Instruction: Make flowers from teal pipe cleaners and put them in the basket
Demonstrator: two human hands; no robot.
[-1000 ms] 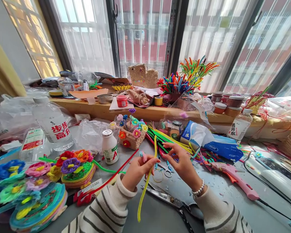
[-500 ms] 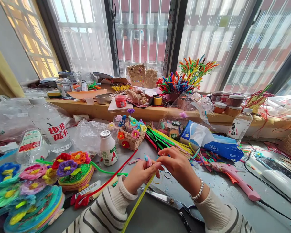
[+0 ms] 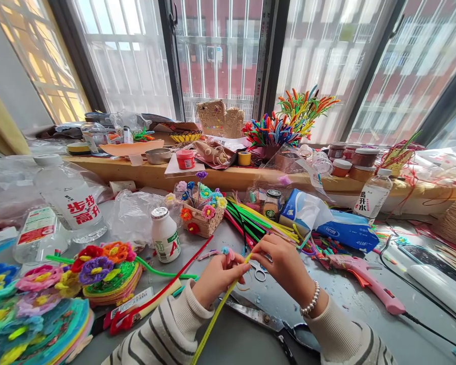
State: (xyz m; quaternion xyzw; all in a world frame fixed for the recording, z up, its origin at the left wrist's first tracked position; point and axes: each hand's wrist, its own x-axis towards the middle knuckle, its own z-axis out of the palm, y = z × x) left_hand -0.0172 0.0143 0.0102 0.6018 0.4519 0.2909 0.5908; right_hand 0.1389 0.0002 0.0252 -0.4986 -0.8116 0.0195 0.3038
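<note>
A long yellow pipe cleaner (image 3: 212,324) runs up from the bottom edge into my left hand (image 3: 219,278), whose thumb and fingers are closed on it. Its tip shows between the two hands, where the fingertips of my right hand (image 3: 279,261) pinch it. A small pink and blue fuzzy piece (image 3: 228,253) pokes out above my left fingers; whether it is held or merely behind them I cannot tell. Below the hands lie large scissors (image 3: 264,318) with black handles, on the grey table (image 3: 235,350).
Pipe-cleaner flowers (image 3: 97,270) crowd the left, near a white bottle (image 3: 165,235). A flower basket (image 3: 203,218) and a bundle of pipe cleaners (image 3: 258,218) stand behind the hands. On the right are a pink glue gun (image 3: 368,281) and a blue tissue pack (image 3: 349,230).
The yellow tip now shows between my hands, with the right fingertips on it; before, it was hidden. The right hand has shifted slightly, and the whole view has drifted a little.
</note>
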